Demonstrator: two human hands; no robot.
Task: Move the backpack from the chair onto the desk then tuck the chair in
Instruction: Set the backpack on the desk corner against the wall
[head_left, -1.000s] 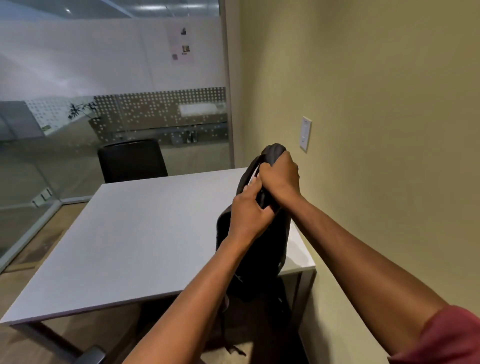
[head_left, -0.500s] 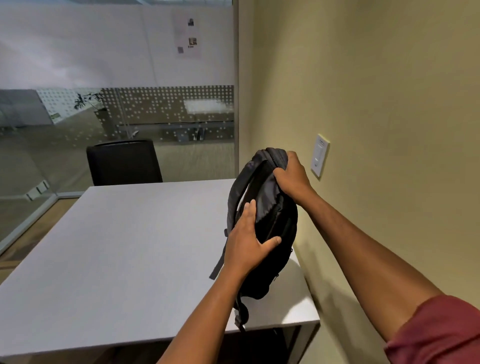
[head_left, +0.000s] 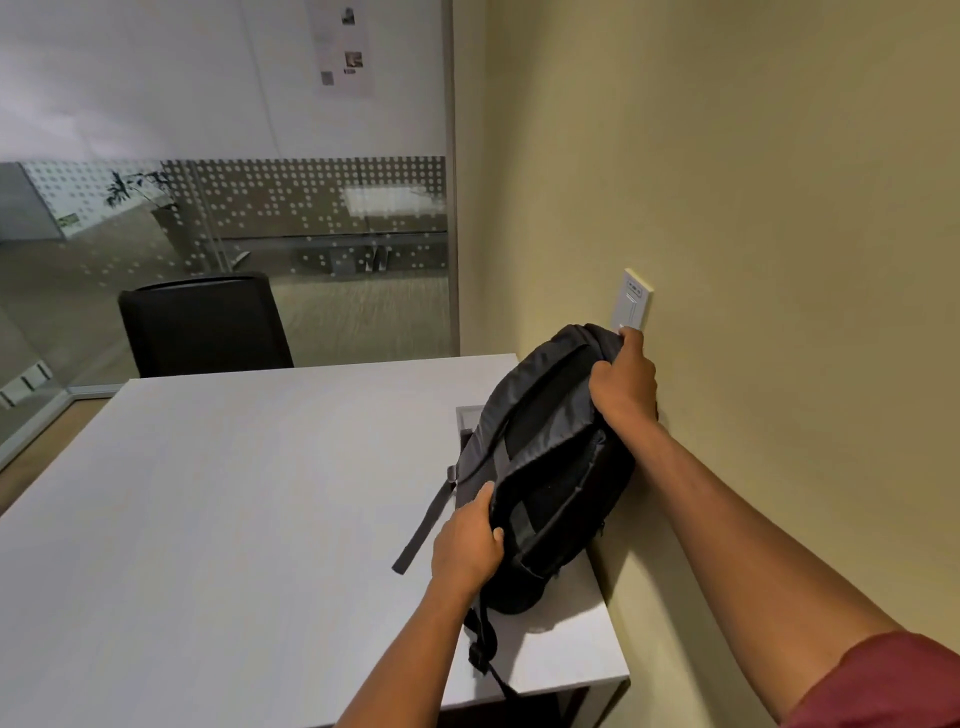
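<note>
The black backpack (head_left: 550, 467) rests on the right side of the white desk (head_left: 234, 493), leaning against the yellow wall. My right hand (head_left: 623, 384) grips its top end near the wall. My left hand (head_left: 467, 545) holds its lower left edge, by the shoulder straps that trail over the desk's front edge. The chair that the backpack came from is out of view below the frame.
A black chair (head_left: 202, 325) stands at the desk's far side in front of a glass partition. A white wall plate (head_left: 632, 300) sits on the yellow wall just above the backpack. A grey cable hatch (head_left: 470, 415) in the desk lies behind the backpack.
The backpack went from hanging at the desk's front edge, up over it, to lying on the desk by the wall. My left hand slid from its top to its lower edge.
</note>
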